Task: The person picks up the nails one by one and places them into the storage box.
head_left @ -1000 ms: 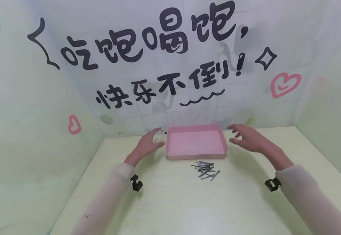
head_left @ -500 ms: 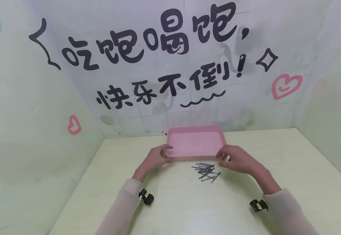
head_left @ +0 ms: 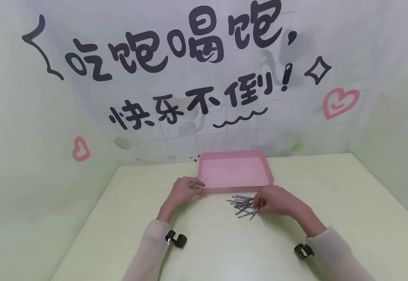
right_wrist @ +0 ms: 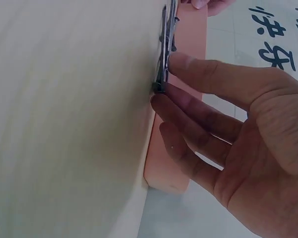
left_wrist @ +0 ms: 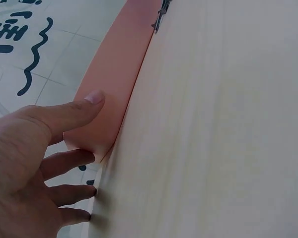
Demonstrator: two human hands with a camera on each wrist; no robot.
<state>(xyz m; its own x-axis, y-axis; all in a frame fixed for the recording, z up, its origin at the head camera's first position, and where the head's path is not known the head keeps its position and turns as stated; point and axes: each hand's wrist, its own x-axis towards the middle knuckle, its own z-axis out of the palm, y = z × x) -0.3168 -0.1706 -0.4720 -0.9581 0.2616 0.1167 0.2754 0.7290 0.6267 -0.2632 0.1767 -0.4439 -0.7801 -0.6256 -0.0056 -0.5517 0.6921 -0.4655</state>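
A shallow pink tray [head_left: 232, 155] lies on the table by the back wall. My left hand [head_left: 183, 191] pinches its near left corner; in the left wrist view the thumb [left_wrist: 93, 97] lies on the front wall [left_wrist: 116, 59] and the index finger curls at the corner. Just in front of the tray is a loose pile of dark metal nails [head_left: 240, 203]. At the right end of that pile my right hand [head_left: 277, 200] pinches a nail [right_wrist: 160, 85] between thumb and fingertips. The other nails are partly hidden behind these fingers.
The pale wooden table [head_left: 221, 246] runs to a printed back wall [head_left: 176, 144] with lettering, and to side walls at left and right. A black wrist camera [head_left: 176, 239] sits below the left cuff, another [head_left: 304, 251] below the right cuff.
Both hands came inward from beside the tray to its near corners. My right hand then moved on to the nails and took hold of one, while my left stayed at the tray's corner.
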